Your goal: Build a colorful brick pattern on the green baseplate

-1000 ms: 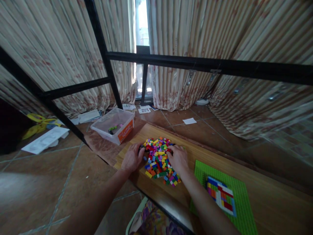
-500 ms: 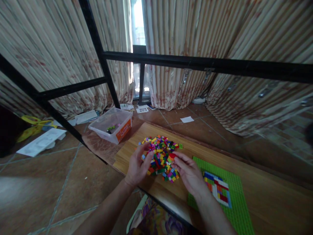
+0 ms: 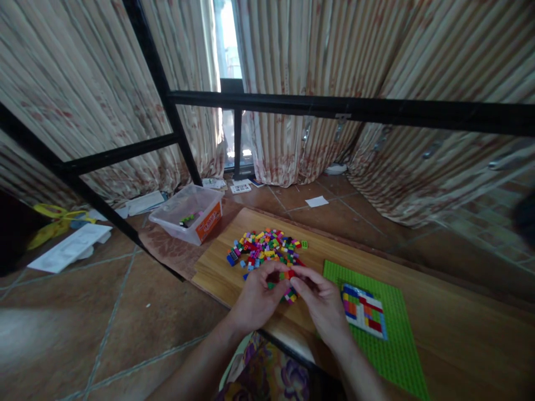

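Note:
My left hand (image 3: 258,298) and my right hand (image 3: 321,301) meet over the near side of a heap of toy bricks (image 3: 267,240). Between their fingertips is a small cluster of toy bricks (image 3: 289,274), mostly red with some orange and green. Both hands are closed on it in a pinch, and the fingers hide part of it. To the right of my right hand lies a green baseplate (image 3: 399,340) bearing a flat rectangular build of multicoloured bricks (image 3: 363,311).
The wooden tabletop (image 3: 455,328) carries the bricks and baseplate. A clear plastic box (image 3: 175,220) with an orange label and a few pieces inside stands beyond its left end. Black metal bars (image 3: 292,104) cross in front of curtains (image 3: 301,50). A white tray (image 3: 69,248) lies on the floor.
My left hand has moved right from the heap to the brick cluster in my right hand. Both hands now hold it, a little nearer to me. The view has shifted slightly.

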`<state>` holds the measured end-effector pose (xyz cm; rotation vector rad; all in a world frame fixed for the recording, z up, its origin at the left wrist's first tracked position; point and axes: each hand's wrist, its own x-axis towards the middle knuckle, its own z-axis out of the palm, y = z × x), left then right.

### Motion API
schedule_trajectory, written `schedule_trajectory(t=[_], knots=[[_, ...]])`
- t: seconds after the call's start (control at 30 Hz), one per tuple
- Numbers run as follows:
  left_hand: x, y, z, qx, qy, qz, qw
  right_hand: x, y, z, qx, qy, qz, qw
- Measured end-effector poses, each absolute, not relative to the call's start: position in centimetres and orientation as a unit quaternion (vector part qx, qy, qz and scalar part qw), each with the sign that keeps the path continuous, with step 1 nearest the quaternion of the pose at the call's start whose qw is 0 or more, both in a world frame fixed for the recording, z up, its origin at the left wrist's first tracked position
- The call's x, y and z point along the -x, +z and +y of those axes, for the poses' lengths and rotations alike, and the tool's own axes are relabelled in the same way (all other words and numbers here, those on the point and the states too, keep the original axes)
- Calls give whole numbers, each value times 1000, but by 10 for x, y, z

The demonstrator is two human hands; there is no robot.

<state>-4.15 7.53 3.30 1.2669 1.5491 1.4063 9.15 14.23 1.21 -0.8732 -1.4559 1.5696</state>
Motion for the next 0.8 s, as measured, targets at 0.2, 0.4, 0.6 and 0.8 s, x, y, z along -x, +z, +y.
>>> schedule_trajectory(t=[0.2, 0.4, 0.6, 0.8], knots=[[38, 34, 71, -465, 511, 624, 365, -89, 5, 132, 374, 580, -598, 407], [41, 22, 73, -457, 495, 617, 407, -90, -2, 122, 376, 638, -548, 390], [45, 5, 79, -407, 544, 598, 425, -98, -17, 145, 459, 548, -566, 410], [47, -7, 82, -333, 593, 558, 475, -104, -30, 169, 465, 307, -760, 333]])
